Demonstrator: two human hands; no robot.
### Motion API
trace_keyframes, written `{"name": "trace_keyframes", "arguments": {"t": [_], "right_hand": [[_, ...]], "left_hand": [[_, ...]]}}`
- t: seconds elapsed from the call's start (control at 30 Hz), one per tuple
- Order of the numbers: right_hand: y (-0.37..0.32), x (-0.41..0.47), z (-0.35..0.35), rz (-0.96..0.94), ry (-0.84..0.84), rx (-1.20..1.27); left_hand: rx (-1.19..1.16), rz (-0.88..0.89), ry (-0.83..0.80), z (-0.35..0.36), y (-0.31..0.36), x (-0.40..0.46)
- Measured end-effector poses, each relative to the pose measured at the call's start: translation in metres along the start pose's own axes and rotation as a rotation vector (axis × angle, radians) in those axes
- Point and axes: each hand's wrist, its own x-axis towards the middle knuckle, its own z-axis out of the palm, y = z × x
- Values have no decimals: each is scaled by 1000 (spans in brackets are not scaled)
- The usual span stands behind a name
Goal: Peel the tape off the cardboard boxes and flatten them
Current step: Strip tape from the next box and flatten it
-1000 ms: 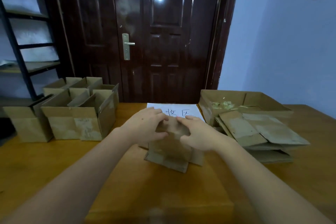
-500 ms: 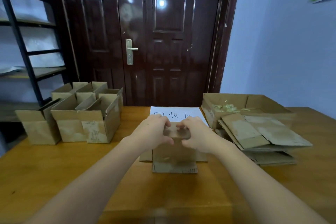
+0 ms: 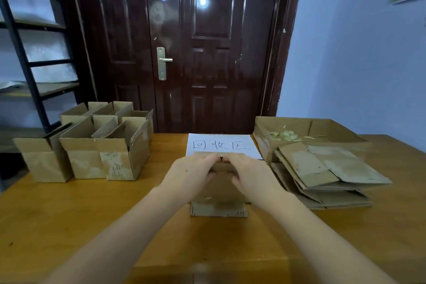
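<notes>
A small cardboard box point(image 3: 219, 200) lies at the middle of the wooden table point(image 3: 69, 226), its near flap spread toward me. My left hand point(image 3: 191, 175) and my right hand point(image 3: 249, 175) sit on top of it side by side, fingertips meeting at its far edge and thumbs curled under against the cardboard. Several open, upright cardboard boxes point(image 3: 92, 150) stand in a group at the left. A stack of flattened boxes point(image 3: 327, 173) lies at the right.
A white sheet with handwritten characters point(image 3: 221, 144) lies just behind the box. A large open carton holding crumpled tape point(image 3: 285, 136) stands at the back right. A dark door point(image 3: 207, 53) is behind the table, a metal shelf point(image 3: 27, 64) at the left.
The box has gone from skewed to squared up toward me and sits lower. Both hands have moved closer together at its far edge. The camera has tilted up a little.
</notes>
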Motion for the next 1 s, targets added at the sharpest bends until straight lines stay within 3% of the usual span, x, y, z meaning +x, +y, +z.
{"name": "trace_keyframes", "arguments": {"t": [0.17,0.4,0.6,0.7,0.9,1.0], "right_hand": [[-3,-30,40,-114,185,-44],[-5,-37,53,-113,274,-92],[-3,-36,47,-101,135,-24],[-1,-30,16,-32,-88,172],[17,26,0,14,-392,205],[23,37,17,-50,-405,52]], "left_hand": [[-94,224,233,30,-9,-35],[-231,53,-126,11,-19,-14],[-150,-63,-404,11,-38,19],[-222,-142,-510,11,-50,25],[-256,-96,-372,26,-52,23],[-131,108,-272,19,-49,23]]}}
